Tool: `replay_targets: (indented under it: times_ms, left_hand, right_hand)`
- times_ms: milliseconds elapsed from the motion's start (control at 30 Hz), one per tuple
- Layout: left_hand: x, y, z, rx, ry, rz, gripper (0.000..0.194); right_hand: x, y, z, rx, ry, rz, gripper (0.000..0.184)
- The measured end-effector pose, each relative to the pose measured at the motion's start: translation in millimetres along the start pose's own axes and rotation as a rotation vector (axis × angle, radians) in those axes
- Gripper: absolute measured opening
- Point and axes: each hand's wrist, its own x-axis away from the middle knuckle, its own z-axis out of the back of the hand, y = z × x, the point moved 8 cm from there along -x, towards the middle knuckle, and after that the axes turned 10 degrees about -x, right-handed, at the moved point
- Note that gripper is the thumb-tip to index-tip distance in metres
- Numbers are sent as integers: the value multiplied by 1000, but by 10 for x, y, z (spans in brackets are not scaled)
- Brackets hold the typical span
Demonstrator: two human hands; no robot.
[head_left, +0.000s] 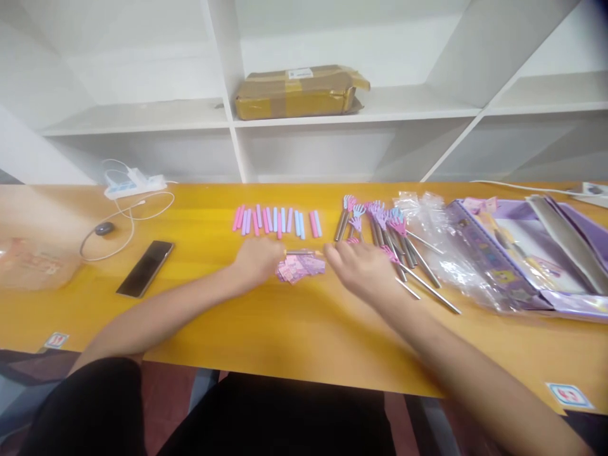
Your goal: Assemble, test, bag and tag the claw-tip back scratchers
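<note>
My left hand [260,258] is closed on the left end of a short thin rod [304,253], which looks orange and metallic but is blurred. Closed at its other end is my right hand [361,265]. The rod lies level between the two, just above a loose pile of small pink-purple printed cards [300,268]. Behind the pile, a row of pink, purple and blue tubes [278,220] stretches along the table. Beside my right hand lie several metal rods with pink, purple and blue hand-shaped heads [380,216]; my hand partly hides some.
On the right are clear plastic bags [456,259] and an open purple box [515,269] with papers inside. To the left lie a phone [145,268], a white power strip [134,184] with cables, and a plastic bag [35,265]. Shelves behind hold a taped carton [297,95].
</note>
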Motion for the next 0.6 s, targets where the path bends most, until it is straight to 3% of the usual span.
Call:
replay_targets:
  times_ms: [100,267,500,567,600]
  left_hand:
    - [-150,326,-210,27,-16,-57,25]
    - [-38,298,-588,61,-25,-84,29]
    - [-53,340,-805,91,13,-125,26]
    - [-73,404,-839,106,32,-165,26]
    - [-81,434,-851,114,40,-185,26]
  right_hand:
    - [-115,-461,-381,-5,-84,94,27]
    - [47,-472,-650,-103,-214,194,22]
    - [111,-426,-593,-277,-87,288,18]
    - [123,-203,-471,-330,-19,290,29]
    - [113,5,-394,-322,21,220,32]
